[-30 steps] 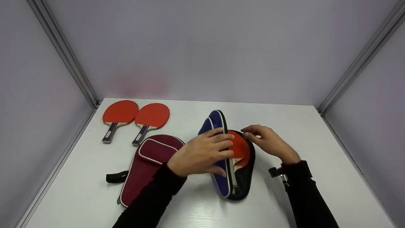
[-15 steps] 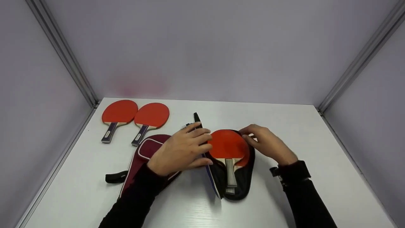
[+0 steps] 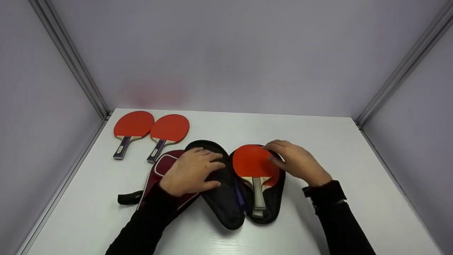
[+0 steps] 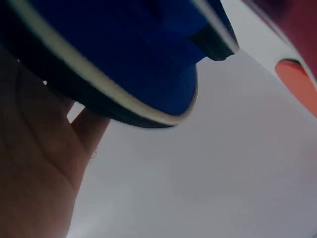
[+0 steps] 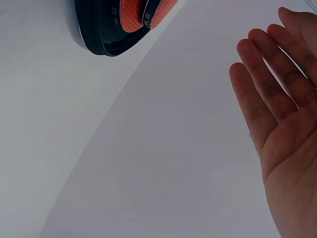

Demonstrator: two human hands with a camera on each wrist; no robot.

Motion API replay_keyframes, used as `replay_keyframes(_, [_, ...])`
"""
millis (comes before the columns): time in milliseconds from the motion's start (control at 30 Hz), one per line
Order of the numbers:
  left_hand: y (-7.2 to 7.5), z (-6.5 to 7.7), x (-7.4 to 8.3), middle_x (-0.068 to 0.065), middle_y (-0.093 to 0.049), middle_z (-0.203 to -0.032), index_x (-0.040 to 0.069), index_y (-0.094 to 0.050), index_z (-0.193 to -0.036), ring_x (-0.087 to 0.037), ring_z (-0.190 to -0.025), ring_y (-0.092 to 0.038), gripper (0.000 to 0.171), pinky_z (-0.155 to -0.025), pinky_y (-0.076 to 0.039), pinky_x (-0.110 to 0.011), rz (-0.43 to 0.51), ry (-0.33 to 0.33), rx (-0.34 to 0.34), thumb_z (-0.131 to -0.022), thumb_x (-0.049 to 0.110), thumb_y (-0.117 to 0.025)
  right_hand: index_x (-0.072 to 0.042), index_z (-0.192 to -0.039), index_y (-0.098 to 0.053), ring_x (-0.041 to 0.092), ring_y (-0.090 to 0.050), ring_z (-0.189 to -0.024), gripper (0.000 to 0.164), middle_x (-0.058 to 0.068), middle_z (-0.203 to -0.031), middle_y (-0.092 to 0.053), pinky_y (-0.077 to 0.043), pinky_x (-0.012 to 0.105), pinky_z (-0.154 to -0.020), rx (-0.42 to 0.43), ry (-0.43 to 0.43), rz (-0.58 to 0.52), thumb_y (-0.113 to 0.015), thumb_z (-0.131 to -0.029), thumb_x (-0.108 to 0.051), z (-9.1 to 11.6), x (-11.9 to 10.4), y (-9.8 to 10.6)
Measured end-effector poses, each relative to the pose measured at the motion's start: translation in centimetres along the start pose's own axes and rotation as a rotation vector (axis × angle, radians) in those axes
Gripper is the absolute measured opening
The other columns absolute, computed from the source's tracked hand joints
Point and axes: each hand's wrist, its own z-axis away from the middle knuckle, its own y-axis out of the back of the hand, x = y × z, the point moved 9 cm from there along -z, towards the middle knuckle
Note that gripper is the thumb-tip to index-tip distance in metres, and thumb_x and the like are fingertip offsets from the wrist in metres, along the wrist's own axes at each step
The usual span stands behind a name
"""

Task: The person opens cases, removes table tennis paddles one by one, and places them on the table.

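A blue paddle case lies unfolded in the head view, its black-lined lid (image 3: pixel 224 202) turned over to the left. In its right half, two red table tennis paddles are stacked, the upper paddle (image 3: pixel 249 161) mostly covering the lower paddle (image 3: pixel 273 180). My left hand (image 3: pixel 193 171) is over the lid's lining with fingers spread. The left wrist view shows the lid's blue outside (image 4: pixel 148 64) with white piping, the fingers behind it. My right hand (image 3: pixel 297 163) is at the upper right edge of the paddles; its fingers (image 5: pixel 257 94) look straight in the right wrist view.
A maroon case (image 3: pixel 165 165) lies under the left forearm and partly under the lid. Its black strap (image 3: pixel 130 198) sticks out to the left. Two more red paddles, a left one (image 3: pixel 133 124) and a right one (image 3: pixel 170 128), lie at the back left. Walls enclose the table.
My left hand has swung the blue case's lid leftward, from nearly upright to lying over, exposing both paddles. My right hand has moved slightly left from the case's rim onto the paddles' edge.
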Motion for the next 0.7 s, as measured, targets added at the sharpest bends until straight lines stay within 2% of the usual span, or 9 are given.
replay_keyframes(133, [-2.2,0.0,-0.7,-0.007,-0.068,-0.172,0.023,-0.076,-0.159,-0.034,-0.160,-0.065,0.072,-0.138,-0.049,-0.060,0.062,0.063,-0.115,-0.099,0.061,-0.089,-0.011,-0.142,-0.080,0.030,-0.082,-0.126,0.033,0.008,-0.138,-0.083,-0.071,0.050,-0.104,0.008,0.019,0.023,-0.084,-0.109,-0.013,0.0,-0.4,-0.1])
replay_keyframes(267, [-3.7,0.0,-0.9,-0.008,-0.060,-0.180,0.023,-0.070,-0.165,-0.035,-0.170,-0.054,0.082,-0.142,-0.041,-0.067,0.080,0.086,-0.180,-0.097,0.065,-0.090,-0.010,-0.142,-0.080,0.030,-0.082,-0.126,0.035,0.009,-0.138,-0.083,-0.072,0.049,-0.104,0.004,0.046,0.040,-0.086,-0.109,-0.015,0.0,-0.8,-0.3])
replay_keyframes(500, [-5.2,-0.2,-1.1,-0.005,-0.050,-0.188,0.029,-0.063,-0.172,-0.036,-0.177,-0.044,0.090,-0.142,-0.039,-0.072,0.072,0.096,-0.233,-0.095,0.068,-0.091,-0.012,-0.142,-0.082,0.029,-0.083,-0.127,0.039,0.008,-0.136,-0.084,-0.072,0.047,-0.105,0.018,0.083,0.089,-0.091,-0.105,-0.016,0.3,-1.6,0.0])
replay_keyframes(700, [-5.4,-0.3,-1.1,-0.006,-0.049,-0.188,0.030,-0.062,-0.172,-0.036,-0.178,-0.043,0.091,-0.141,-0.039,-0.073,0.093,0.119,-0.248,-0.094,0.066,-0.092,-0.014,-0.145,-0.081,0.028,-0.082,-0.129,0.043,0.007,-0.141,-0.084,-0.073,0.046,-0.103,-0.026,0.123,0.083,-0.092,-0.104,-0.019,0.6,-3.1,-0.7])
